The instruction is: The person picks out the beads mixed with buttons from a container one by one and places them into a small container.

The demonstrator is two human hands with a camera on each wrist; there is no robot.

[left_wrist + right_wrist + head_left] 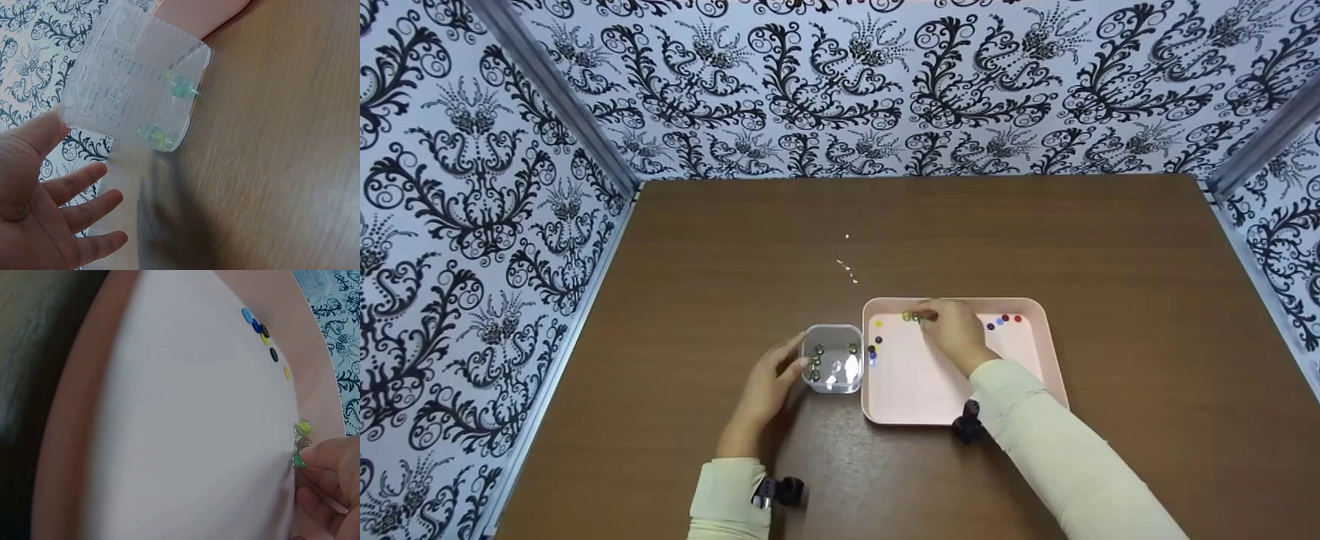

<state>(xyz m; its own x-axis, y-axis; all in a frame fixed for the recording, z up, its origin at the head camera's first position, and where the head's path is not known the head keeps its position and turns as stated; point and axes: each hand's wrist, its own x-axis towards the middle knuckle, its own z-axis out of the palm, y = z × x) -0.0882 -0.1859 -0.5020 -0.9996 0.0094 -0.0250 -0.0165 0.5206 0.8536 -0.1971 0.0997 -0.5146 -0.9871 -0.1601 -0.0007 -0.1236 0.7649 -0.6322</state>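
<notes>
And here's the action at the tray's 11 o'clock: a green marble (298,459) sits against the far wall of the pink tray (919,390), a fingertip of the right hand (956,334) right on it! Those fingers are curled in close, but whether they grip the marble, I cannot tell. Lined up alongside, a yellow-green marble (304,427) and a darker marble (304,444).

Out to the tray's edges now: small flat discs (274,355) in yellow, blue and black run from 9 to 10 o'clock, with red discs (1018,319) and blue ones at 1 o'clock.

Over at the tray's 9 o'clock, just beside it, stands the clear container (840,386), several marbles gathered from its 8 to its 10 o'clock, another at 2. The left hand (769,382) comes in at its 9 o'clock, fingers spread wide, touching its side, gripping nothing!

Beneath it all, the brown table (720,262); beyond, at 12 o'clock, a black-and-white patterned wall (840,82).
</notes>
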